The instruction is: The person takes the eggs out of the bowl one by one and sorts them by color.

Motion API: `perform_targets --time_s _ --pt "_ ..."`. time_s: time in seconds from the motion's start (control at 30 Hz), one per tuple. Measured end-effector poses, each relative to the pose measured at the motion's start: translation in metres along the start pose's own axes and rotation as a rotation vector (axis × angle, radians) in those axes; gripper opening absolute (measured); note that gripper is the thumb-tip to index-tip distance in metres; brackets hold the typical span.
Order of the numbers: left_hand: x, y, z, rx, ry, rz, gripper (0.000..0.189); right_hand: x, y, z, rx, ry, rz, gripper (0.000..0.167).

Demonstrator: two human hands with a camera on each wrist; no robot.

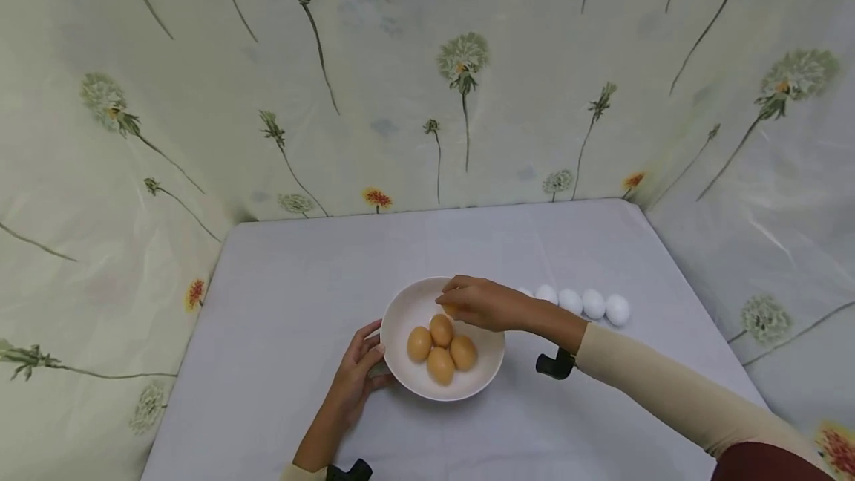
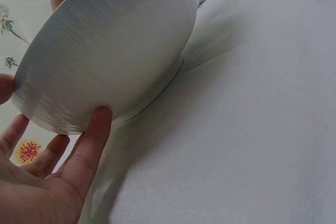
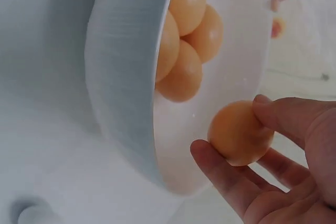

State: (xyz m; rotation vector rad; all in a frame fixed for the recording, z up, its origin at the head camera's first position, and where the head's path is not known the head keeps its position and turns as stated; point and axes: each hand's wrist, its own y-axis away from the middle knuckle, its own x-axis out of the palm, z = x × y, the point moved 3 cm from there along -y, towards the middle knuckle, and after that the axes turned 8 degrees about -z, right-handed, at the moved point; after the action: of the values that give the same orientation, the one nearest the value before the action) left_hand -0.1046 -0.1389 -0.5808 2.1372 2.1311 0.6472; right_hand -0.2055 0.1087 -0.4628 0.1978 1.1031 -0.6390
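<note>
A white bowl stands on the table with several brown eggs clustered at its bottom. My left hand grips the bowl's left side, its thumb at the rim. In the left wrist view the fingers lie against the outer wall. Over the far right part of the bowl, my right hand pinches another brown egg between thumb and fingers. That egg is inside the rim, apart from the cluster in the right wrist view. The right hand hides part of the bowl's rim in the head view.
Right of the bowl, several white eggs lie in a row, partly hidden behind the right forearm. A white cloth covers the table. Flower-patterned sheets hang along the back and both sides.
</note>
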Motion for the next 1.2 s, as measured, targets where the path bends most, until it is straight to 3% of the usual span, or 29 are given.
perform_targets --time_s 0.13,0.27,0.5,0.67,0.87,1.2 --pt "0.000 0.000 0.000 0.003 -0.009 -0.013 0.057 -0.019 0.016 -0.001 0.061 -0.040 -0.059 0.034" --pt "0.000 0.000 0.001 0.003 -0.020 -0.018 0.056 -0.035 0.035 -0.006 0.173 -0.060 -0.102 0.038" --pt "0.002 0.001 0.001 -0.004 -0.018 -0.016 0.055 -0.044 0.077 -0.020 0.317 -0.065 -0.190 0.039" --pt "0.003 0.001 0.001 -0.012 -0.022 -0.021 0.055 -0.038 0.106 -0.026 0.402 -0.077 -0.239 0.038" --pt "0.004 -0.001 -0.001 -0.002 -0.022 -0.018 0.054 -0.024 0.133 -0.027 0.427 -0.066 -0.296 0.039" --pt "0.003 0.001 0.001 -0.008 -0.019 -0.020 0.054 0.013 0.162 -0.028 0.530 -0.030 -0.301 0.036"
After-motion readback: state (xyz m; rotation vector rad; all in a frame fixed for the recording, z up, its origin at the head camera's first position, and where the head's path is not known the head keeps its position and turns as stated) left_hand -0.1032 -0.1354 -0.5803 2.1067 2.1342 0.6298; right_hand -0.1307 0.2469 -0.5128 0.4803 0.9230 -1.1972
